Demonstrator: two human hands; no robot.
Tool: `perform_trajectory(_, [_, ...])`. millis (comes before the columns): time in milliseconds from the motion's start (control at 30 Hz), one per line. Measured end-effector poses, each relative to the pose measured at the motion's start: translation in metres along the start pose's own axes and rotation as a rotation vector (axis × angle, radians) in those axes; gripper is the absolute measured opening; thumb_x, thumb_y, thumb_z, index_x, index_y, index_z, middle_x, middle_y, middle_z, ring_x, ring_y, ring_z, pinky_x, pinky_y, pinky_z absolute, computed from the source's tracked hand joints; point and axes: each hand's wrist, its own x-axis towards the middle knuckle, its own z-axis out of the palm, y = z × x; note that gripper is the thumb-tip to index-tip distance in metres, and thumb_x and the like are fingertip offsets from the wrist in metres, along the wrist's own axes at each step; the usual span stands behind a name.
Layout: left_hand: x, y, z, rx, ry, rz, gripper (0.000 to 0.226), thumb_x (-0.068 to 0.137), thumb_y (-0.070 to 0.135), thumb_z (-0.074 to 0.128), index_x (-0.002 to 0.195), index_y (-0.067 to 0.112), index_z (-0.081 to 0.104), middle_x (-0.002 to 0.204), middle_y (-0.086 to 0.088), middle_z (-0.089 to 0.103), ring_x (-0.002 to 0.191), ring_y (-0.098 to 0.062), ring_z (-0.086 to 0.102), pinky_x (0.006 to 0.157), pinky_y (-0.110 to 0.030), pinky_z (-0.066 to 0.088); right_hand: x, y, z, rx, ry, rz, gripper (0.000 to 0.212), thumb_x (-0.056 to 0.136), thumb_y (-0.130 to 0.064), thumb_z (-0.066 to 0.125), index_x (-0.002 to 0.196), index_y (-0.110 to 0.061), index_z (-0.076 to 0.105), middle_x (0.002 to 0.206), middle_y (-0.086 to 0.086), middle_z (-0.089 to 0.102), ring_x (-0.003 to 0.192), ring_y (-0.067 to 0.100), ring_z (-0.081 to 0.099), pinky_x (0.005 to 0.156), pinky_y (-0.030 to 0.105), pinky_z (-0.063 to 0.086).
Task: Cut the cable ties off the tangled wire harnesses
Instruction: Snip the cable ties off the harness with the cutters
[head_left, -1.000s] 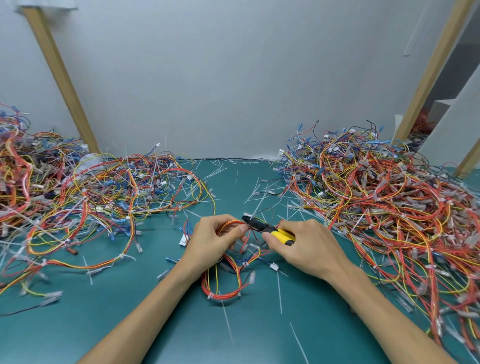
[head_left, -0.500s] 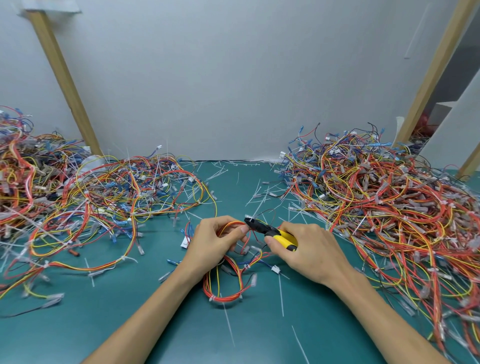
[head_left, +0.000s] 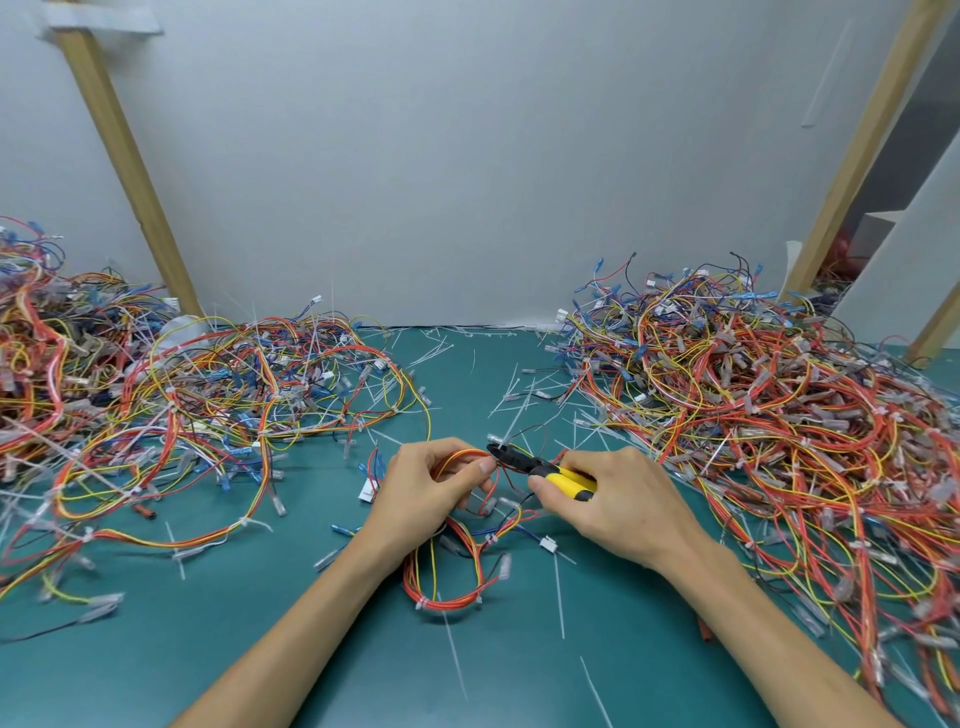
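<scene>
My left hand (head_left: 434, 486) grips the top of a red, orange and yellow wire harness (head_left: 447, 577) whose loop hangs down onto the green table (head_left: 208, 649). My right hand (head_left: 618, 506) holds yellow-handled cutters (head_left: 540, 467). Their black jaws point left and meet the wires just beside my left fingertips. White cable ties (head_left: 423, 604) still bind the lower loop. Whether the jaws are around a tie is too small to tell.
A large tangle of harnesses (head_left: 769, 415) fills the right side, another pile (head_left: 156, 405) the left. Cut white tie strips (head_left: 558, 597) litter the table between and in front. Two slanted wooden posts (head_left: 130, 171) lean on the grey wall.
Both hands stay close together on the harness; the cutter jaws have edged slightly nearer my left fingertips. The camera has tilted a little.
</scene>
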Motion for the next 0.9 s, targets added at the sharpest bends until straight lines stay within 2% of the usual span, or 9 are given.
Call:
perform_trajectory(133, [0.0018,-0.0031,-0.001,0.029,0.002,0.006,0.014,0.092,0.02,0.067,0.079,0.014,0.071,0.068,0.002,0.071,0.05,-0.005,0.05,0.052,-0.014,0.038,-0.0042,-0.0034,0.003,-0.042,0.015,0.0,0.062,0.078,-0.08,0.028,0.069,-0.021,0.048,0.055,-0.001,0.05,0.06,0.018,0.051,0.056,0.033,0.041])
perform_trajectory(267, [0.0012,-0.0059,-0.001,0.056,-0.013,0.025,0.014,0.092,0.023,0.068,0.079,0.016,0.071,0.07,0.001,0.072,0.052,-0.007,0.049,0.052,-0.014,0.038,-0.0052,-0.0065,0.0051,-0.061,0.015,-0.02,0.063,0.08,-0.08,0.024,0.072,-0.021,0.045,0.059,-0.003,0.051,0.065,0.021,0.053,0.059,0.035,0.042])
perform_trajectory(500, [0.0018,-0.006,-0.0003,0.066,-0.016,0.031,0.015,0.091,0.021,0.068,0.079,0.013,0.071,0.062,0.009,0.068,0.05,-0.004,0.049,0.052,-0.011,0.039,-0.0021,-0.0047,0.0007,-0.024,0.013,-0.012,0.065,0.077,-0.08,0.029,0.066,-0.02,0.049,0.051,0.0,0.049,0.057,0.019,0.049,0.057,0.034,0.043])
perform_trajectory(700, [0.0015,-0.0069,-0.0018,0.071,-0.008,0.018,0.014,0.091,0.024,0.068,0.08,0.015,0.072,0.069,0.003,0.072,0.052,-0.004,0.052,0.054,-0.016,0.04,-0.005,-0.0073,0.0046,-0.02,0.0,-0.013,0.063,0.08,-0.081,0.025,0.07,-0.021,0.045,0.057,-0.003,0.05,0.063,0.019,0.052,0.059,0.035,0.043])
perform_trajectory(900, [0.002,-0.0062,-0.0014,0.075,-0.011,0.017,0.013,0.091,0.024,0.068,0.082,0.016,0.072,0.071,0.002,0.073,0.052,-0.004,0.054,0.055,-0.017,0.043,-0.0026,-0.0051,0.0,0.016,-0.007,-0.007,0.066,0.079,-0.081,0.029,0.065,-0.019,0.047,0.051,0.0,0.048,0.055,0.018,0.049,0.056,0.034,0.041])
